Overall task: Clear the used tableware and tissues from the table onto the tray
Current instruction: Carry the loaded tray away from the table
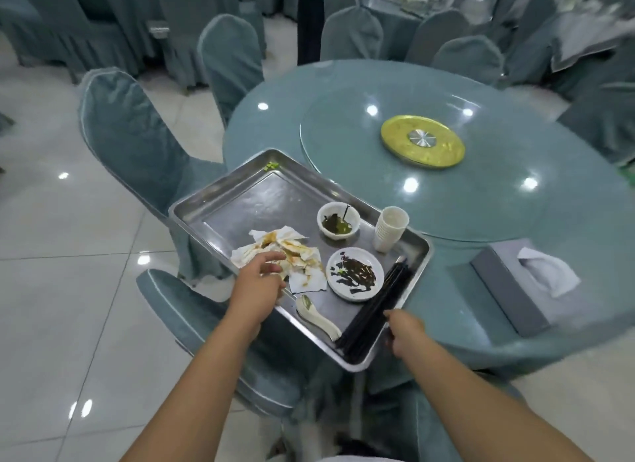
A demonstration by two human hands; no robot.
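A steel tray (240, 200) lies on the round table's near left edge and hangs well past it. It carries crumpled stained tissues (302, 252), a small bowl with dark leftovers (338, 222), a sauce-smeared plate (354, 272), a stack of paper cups (390, 228), a white spoon (318, 315) and black chopsticks (378, 307). My left hand (259, 283) grips the tray's left rim, thumb lying over the tissues. My right hand (403, 331) grips the near right rim beside the chopsticks.
A grey tissue box (508, 289) stands on the table (481, 221) to the right of the tray. A glass turntable with a gold hub (422, 140) fills the middle. Covered chairs (137, 142) crowd the left and near side, and a person's legs (311, 21) show at the back.
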